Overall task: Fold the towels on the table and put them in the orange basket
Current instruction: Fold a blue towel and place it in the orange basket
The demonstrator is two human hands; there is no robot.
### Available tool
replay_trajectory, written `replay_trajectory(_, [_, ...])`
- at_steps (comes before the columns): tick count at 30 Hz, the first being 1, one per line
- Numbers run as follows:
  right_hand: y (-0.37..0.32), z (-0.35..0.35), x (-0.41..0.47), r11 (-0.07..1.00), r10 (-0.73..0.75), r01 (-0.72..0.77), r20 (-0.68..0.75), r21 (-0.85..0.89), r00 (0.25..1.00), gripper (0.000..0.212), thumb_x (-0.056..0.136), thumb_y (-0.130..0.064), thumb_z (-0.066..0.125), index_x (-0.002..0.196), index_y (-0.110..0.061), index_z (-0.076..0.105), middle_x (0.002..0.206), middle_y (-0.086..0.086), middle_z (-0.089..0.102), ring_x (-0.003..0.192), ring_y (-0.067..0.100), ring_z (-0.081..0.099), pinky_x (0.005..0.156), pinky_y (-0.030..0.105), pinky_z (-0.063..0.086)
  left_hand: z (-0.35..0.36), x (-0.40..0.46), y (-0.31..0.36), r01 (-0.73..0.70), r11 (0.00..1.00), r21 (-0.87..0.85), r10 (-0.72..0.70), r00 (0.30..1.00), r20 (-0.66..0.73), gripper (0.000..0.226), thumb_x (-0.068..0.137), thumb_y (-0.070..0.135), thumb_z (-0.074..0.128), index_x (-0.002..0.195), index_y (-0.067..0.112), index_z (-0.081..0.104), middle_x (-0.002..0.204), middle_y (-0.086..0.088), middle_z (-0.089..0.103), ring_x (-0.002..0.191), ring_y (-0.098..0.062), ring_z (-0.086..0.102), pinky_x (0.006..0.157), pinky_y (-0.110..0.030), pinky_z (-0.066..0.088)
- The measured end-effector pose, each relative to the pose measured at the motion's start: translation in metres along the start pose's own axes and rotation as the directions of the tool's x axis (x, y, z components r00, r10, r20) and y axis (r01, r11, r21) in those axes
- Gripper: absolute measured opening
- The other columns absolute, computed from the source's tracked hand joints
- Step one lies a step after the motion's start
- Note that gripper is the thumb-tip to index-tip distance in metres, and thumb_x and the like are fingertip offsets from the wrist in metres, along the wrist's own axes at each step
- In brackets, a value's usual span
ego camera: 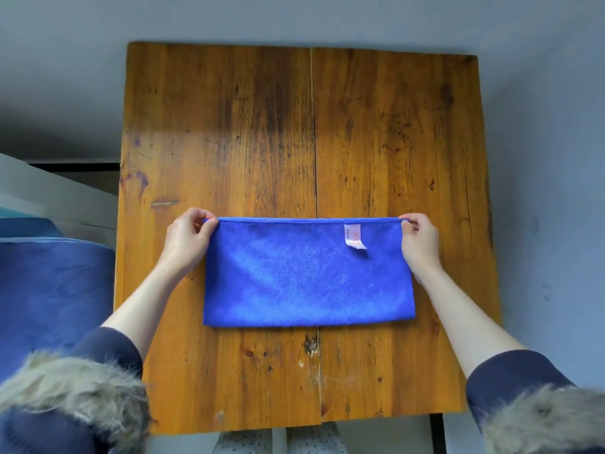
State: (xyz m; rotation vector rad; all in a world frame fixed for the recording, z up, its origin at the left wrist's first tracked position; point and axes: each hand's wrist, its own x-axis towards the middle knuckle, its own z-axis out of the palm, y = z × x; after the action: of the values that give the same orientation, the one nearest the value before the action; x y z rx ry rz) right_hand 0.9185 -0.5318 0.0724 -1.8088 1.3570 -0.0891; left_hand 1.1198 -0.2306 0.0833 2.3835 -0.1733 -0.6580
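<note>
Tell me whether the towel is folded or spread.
Folded once: the towel lies flat, a doubled edge at its near side; both hands pinch its far corners.

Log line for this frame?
step: folding | towel: flat on table | left hand: pinches far-left corner | right hand: pinches far-right corner | basket: unseen

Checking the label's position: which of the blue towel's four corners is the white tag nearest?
The far right corner, pinched by the right hand; the white tag hangs just beside it on the blue microfibre towel.
</note>
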Motion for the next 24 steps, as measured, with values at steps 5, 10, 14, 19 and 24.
replay_trajectory(5, [-0.001, 0.012, 0.003, 0.993, -0.026, 0.012, -0.121, -0.118, 0.992, 0.025, 0.097, -0.012, 0.037, 0.109, -0.008, 0.058, 0.103, 0.005, 0.060, 0.092, 0.018, 0.052, 0.074, 0.025, 0.036, 0.011, 0.008, -0.008, -0.066, 0.996, 0.061, 0.068, 0.997, -0.040, 0.009, 0.095, 0.022, 0.048, 0.091, 0.018, 0.055, 0.090, 0.002, 0.057, 0.087, -0.015, 0.049, 0.074, -0.025, 0.032])
replay_trajectory(10, [0.000, 0.017, -0.001, 0.959, -0.095, 0.050, -0.151, -0.279, 0.984, 0.023, 0.097, -0.014, 0.036, 0.110, -0.010, 0.054, 0.116, 0.010, 0.059, 0.104, 0.031, 0.054, 0.083, 0.036, 0.039, 0.021, 0.009, -0.008, -0.050, 0.992, 0.116, 0.063, 0.991, -0.114, 0.014, 0.094, 0.020, 0.047, 0.096, 0.010, 0.057, 0.098, -0.009, 0.059, 0.095, -0.026, 0.052, 0.078, -0.029, 0.035])
replay_trajectory(14, [-0.001, 0.019, -0.004, 0.927, -0.156, 0.099, -0.130, -0.362, 0.979, 0.021, 0.098, -0.017, 0.035, 0.112, -0.009, 0.050, 0.120, 0.012, 0.055, 0.099, 0.038, 0.054, 0.077, 0.040, 0.040, 0.026, 0.007, -0.007, -0.031, 0.993, 0.118, 0.051, 0.985, -0.167, 0.017, 0.094, 0.023, 0.049, 0.101, 0.008, 0.054, 0.098, -0.010, 0.059, 0.097, -0.031, 0.053, 0.078, -0.031, 0.036])
replay_trajectory(19, [-0.002, 0.019, -0.022, 0.931, -0.274, 0.179, -0.286, -0.317, 0.918, 0.037, 0.098, -0.023, 0.038, 0.132, -0.009, 0.044, 0.127, 0.013, 0.049, 0.110, 0.029, 0.052, 0.084, 0.036, 0.042, 0.028, -0.019, -0.012, -0.112, 0.944, 0.309, 0.214, 0.924, -0.318, 0.037, 0.091, 0.033, 0.052, 0.113, 0.004, 0.047, 0.111, -0.017, 0.051, 0.103, -0.035, 0.047, 0.085, -0.046, 0.036])
replay_trajectory(24, [-0.007, 0.044, -0.060, 0.717, -0.618, 0.530, -0.060, -0.453, 0.784, 0.046, 0.097, -0.027, 0.036, 0.138, -0.006, 0.043, 0.145, 0.014, 0.041, 0.137, 0.029, 0.033, 0.113, 0.049, 0.024, 0.066, -0.053, -0.005, -0.427, 0.717, 0.551, 0.542, 0.839, -0.056, 0.047, 0.091, 0.035, 0.043, 0.134, 0.016, 0.044, 0.146, -0.019, 0.037, 0.136, -0.036, 0.031, 0.110, -0.056, 0.016])
